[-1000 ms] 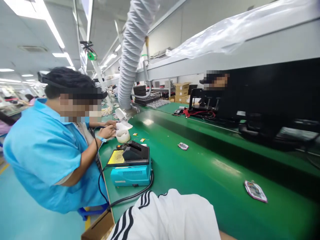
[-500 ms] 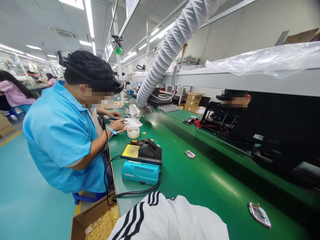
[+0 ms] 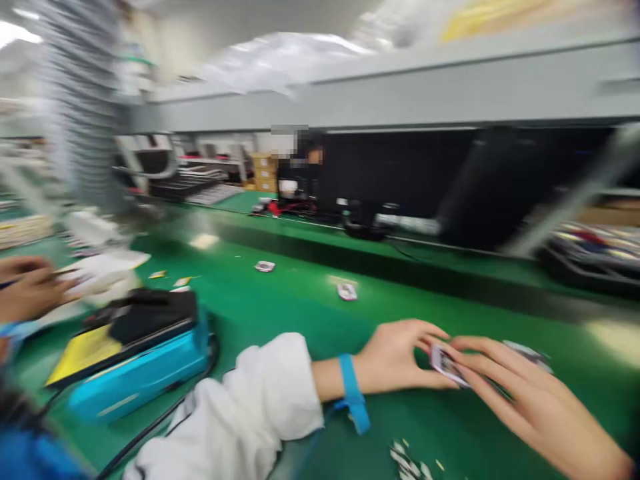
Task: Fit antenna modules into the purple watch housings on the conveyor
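Motion blurs the picture. My left hand (image 3: 400, 357), in a white sleeve with a blue wrist strap (image 3: 353, 390), reaches across the green belt (image 3: 280, 313) and pinches the left edge of a small printed board (image 3: 447, 365). My right hand (image 3: 530, 393) comes in from the lower right. Its thumb lies above and its fingers lie below the same board's right edge. A second small board (image 3: 527, 351) lies on the belt just behind my right hand.
A teal soldering station (image 3: 135, 363) with a black cable stands at the left. A co-worker's hands (image 3: 30, 287) work beyond it. Two small boards (image 3: 265, 267) (image 3: 347, 291) lie mid-belt, small scraps (image 3: 407, 461) near the front edge. A person in dark clothes (image 3: 305, 160) sits across.
The view has swung right and down, away from the co-worker in blue. Both my hands have come into view and closed on a small board on the belt.
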Tool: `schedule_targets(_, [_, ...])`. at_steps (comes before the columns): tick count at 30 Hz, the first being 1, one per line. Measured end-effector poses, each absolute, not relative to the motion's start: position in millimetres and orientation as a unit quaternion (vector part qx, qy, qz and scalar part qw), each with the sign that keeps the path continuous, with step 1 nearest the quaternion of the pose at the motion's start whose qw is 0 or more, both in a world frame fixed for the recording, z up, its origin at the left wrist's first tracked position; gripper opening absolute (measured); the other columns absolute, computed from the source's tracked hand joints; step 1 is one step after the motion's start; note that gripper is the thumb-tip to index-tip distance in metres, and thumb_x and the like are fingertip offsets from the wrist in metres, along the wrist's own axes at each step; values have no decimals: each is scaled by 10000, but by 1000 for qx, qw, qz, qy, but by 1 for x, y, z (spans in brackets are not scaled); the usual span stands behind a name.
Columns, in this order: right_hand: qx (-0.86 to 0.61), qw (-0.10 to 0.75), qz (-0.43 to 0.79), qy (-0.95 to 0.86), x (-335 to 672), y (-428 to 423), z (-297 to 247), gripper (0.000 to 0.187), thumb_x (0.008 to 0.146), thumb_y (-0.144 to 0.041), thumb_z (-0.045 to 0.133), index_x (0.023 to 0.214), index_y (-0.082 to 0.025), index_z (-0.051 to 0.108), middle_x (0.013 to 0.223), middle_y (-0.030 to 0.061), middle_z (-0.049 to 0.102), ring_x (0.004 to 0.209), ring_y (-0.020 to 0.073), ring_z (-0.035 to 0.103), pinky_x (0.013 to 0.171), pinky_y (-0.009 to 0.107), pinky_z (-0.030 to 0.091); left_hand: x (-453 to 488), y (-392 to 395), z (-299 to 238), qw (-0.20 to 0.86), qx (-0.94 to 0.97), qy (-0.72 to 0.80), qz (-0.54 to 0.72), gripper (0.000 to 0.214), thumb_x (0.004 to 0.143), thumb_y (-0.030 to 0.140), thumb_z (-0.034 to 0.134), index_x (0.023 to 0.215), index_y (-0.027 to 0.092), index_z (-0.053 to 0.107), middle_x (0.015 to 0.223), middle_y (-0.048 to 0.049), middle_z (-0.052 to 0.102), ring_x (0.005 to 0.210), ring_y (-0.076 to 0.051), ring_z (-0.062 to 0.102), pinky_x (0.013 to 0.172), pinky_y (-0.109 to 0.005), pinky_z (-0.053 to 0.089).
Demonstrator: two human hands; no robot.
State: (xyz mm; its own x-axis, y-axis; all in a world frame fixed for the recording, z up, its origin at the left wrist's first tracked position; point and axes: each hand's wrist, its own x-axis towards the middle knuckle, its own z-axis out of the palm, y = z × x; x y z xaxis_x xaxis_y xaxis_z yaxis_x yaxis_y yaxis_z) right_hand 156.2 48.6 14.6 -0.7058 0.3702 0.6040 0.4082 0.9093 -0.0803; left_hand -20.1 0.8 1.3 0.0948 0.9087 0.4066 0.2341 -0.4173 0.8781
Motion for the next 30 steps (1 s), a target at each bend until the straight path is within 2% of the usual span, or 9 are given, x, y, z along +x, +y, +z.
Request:
schedule_targets(1, [-219,283,-33,-933,159,42,19,161,831,-284,464,923,-249,590,985,48,593,856,143,580,710,263,498,-21,2,1,342,663,421,515,556,517,262,778,1011,146,552,910,-46,649,804,-158,628,766,-244,516])
schedule_targets(4, [-249,281,-4,-927,157,33,28,140,819,-190,469,863,-203,601,896,50,593,789,137,580,677,277,505,-26,6,-3,384,662,401,503,545,551,267,761,1022,152,512,925,-62,644,807,-168,628,775,-288,513])
schedule_targets(8, [-270,321,5,-908,154,27,27,152,829,-175,458,892,-174,596,854,41,586,769,89,567,678,207,495,-26,0,-2,407,651,391,508,552,571,229,755,1035,163,463,942,-62,636,840,-158,626,806,-287,506])
schedule_targets(11, [-256,360,-7,-897,156,22,23,150,821,-181,477,917,-160,590,860,50,597,763,97,562,673,223,490,-24,-6,1,409,644,391,514,563,564,215,761,1036,163,458,954,-62,627,862,-156,624,800,-267,516])
schedule_targets(15, [-253,359,-16,-898,157,20,20,161,818,-175,480,939,-172,587,857,38,606,760,108,552,667,241,479,-23,-7,-1,405,643,389,521,527,559,206,764,997,154,476,937,-53,618,870,-151,619,818,-266,520])
schedule_targets(18, [-267,353,-21,-897,157,20,20,131,825,-188,475,884,-162,589,837,29,606,746,96,542,662,220,464,-22,-7,-5,400,643,389,524,490,562,202,763,963,152,486,946,-50,599,880,-146,612,828,-262,519])
schedule_targets(23, [-260,330,-80,-904,157,22,27,144,822,-237,486,774,-167,602,797,22,596,696,110,504,616,235,413,-21,-8,-6,407,658,387,501,532,570,182,756,1011,164,458,936,-47,618,869,-146,619,809,-267,528])
schedule_targets(30, [-168,259,-198,-930,146,27,42,164,779,-131,490,638,-129,573,616,34,527,568,133,421,532,265,327,-21,-5,-2,393,675,397,482,542,555,209,761,1010,162,471,900,-41,627,812,-136,623,796,-271,529])
